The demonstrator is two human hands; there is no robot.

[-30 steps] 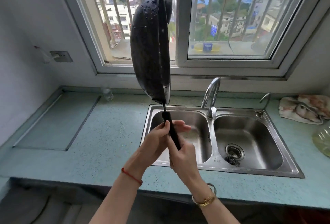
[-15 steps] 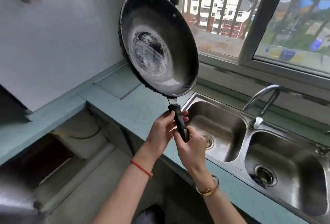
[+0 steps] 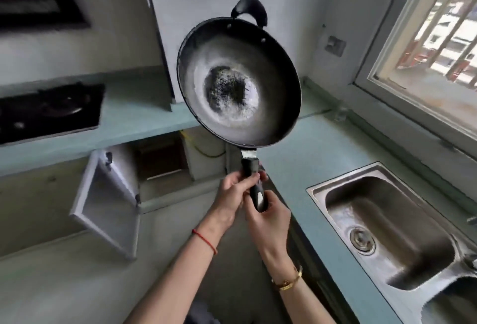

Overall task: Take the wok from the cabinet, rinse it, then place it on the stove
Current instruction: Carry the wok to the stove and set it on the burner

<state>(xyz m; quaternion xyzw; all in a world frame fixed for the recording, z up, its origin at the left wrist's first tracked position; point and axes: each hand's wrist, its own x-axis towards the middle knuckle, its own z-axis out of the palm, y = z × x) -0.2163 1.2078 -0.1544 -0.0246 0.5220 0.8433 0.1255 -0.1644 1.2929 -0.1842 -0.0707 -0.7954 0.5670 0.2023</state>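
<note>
Wok (image 3: 240,83) had swung left, off the sink (image 3: 382,228) and toward the stove (image 3: 49,112), which had come into view at far left. It was held in the air before the corner of the room, between stove and sink, not yet set down.

- Long axis near upright: long handle (image 3: 254,181) pointed down, loop handle (image 3: 249,9) up toward the wall. The open bowl faced the camera, with a pale worn ring round a dark centre.
- Left grip (image 3: 232,194) was clenched round the upper handle. Right grip (image 3: 269,220) was clenched round its lower end, and the two touched.
- Red cord (image 3: 205,241) on the left wrist, gold bracelet (image 3: 287,282) on the right.
- Teal table (image 3: 296,174) ran in an L, with the steel sink set in at right and the black stove at left.
- Cabinet door (image 3: 105,205) hung open below.
- Window (image 3: 426,47) at upper right, wall socket (image 3: 334,45) beside it.
</note>
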